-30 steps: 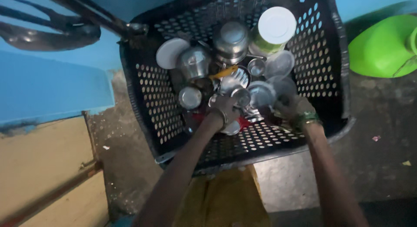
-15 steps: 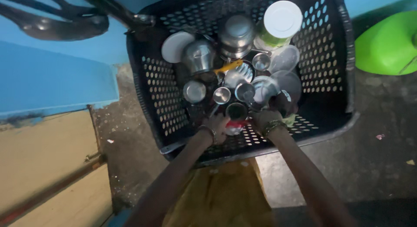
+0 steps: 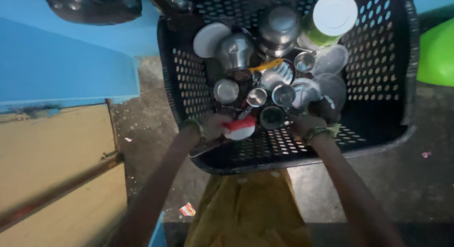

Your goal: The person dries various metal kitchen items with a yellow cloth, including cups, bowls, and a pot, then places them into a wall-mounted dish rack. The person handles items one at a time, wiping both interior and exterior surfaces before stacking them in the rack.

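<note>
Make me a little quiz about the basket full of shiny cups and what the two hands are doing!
1. True or false: the black basket has holes in its walls.
2. What does the left hand hold? A) a green bottle B) a small red and white thing C) a spoon
3. Fill in: the right hand reaches in beside the steel ____.

Key
1. True.
2. B, the small red and white thing, near the basket's front edge.
3. Cups. Whether its fingers grip anything cannot be told.
</note>
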Demonstrator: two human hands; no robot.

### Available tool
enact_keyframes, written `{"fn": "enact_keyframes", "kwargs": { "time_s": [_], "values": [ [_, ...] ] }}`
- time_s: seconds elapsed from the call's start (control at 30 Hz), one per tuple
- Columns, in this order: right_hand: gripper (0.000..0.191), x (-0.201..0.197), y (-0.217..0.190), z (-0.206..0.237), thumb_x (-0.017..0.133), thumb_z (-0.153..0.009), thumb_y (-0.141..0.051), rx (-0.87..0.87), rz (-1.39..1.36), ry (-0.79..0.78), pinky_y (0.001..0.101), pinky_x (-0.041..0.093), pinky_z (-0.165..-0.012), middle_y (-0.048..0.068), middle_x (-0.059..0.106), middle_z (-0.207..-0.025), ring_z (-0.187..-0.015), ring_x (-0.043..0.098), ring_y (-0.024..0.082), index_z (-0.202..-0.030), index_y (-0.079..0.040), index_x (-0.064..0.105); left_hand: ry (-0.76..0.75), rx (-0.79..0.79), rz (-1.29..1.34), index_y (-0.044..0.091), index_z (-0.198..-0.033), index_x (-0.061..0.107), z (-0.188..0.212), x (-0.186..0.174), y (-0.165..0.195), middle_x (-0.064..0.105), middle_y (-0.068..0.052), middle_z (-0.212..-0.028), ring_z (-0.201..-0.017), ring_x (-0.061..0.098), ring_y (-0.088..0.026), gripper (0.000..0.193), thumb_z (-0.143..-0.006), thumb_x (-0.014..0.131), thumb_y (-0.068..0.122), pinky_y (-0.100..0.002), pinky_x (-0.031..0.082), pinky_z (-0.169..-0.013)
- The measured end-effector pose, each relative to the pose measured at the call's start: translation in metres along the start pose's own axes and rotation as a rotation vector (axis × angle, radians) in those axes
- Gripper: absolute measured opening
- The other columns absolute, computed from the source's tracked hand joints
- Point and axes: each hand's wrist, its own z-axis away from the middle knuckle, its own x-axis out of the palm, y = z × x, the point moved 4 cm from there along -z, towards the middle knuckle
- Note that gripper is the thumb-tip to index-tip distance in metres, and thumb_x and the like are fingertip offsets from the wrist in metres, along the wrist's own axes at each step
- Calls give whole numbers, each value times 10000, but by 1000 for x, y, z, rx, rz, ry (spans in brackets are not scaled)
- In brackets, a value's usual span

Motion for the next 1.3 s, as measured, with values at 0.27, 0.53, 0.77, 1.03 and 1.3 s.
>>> {"fn": "enact_keyframes", "kwargs": {
  "time_s": [0.27, 0.53, 0.77, 1.03, 1.3],
  "values": [
    [637, -4, 7, -2, 644, -829, -425, -19, -193, 88, 520, 569, -858, 155, 749, -1134, -1009, 721, 389, -1451, -376, 517, -101, -12, -174, 129, -1259, 645, -22, -24, -2, 729, -133, -994, -928, 677, -247, 389, -893, 637, 259, -391, 527, -826],
    [1200, -11, -53, 20, 688, -747, -747, 123, -69, 136, 541, 554, -815, 204, 668, -1220, -993, 712, 397, -1588, -110, 114, 119, 52, -209, 51, -1245, 659, -106, 33, -36, 728, -192, -1137, -1088, 691, -332, 410, -985, 605, 364, -449, 520, -930],
    [1047, -28, -61, 2, 650, -816, -672, 258, -300, -36, 524, 563, -863, 183, 735, -1171, -992, 724, 381, -1581, -129, 186, 297, 291, -9, 60, -1435, 450, -105, 13, -45, 599, -261, -1280, -1193, 579, -398, 561, -954, 580, 320, -476, 448, -995],
    [619, -32, 6, -4, 598, -911, -393, 182, -288, 448, 587, 553, -766, 211, 677, -1178, -895, 710, 450, -1445, -131, 427, 882, 26, 41, -8, -1355, 501, -92, -44, -81, 563, -272, -1319, -1209, 551, -420, 442, -961, 524, 191, -489, 444, -1044],
    [695, 3, 10, -47, 687, -811, -432, 106, -153, 386, 564, 572, -760, 123, 662, -1195, -945, 707, 410, -1456, -377, 432, 840, 485, -516, 39, -1179, 636, -86, 16, 62, 576, -195, -1194, -1173, 508, -408, 392, -804, 696, 139, -522, 427, -1002]
  ]
}}
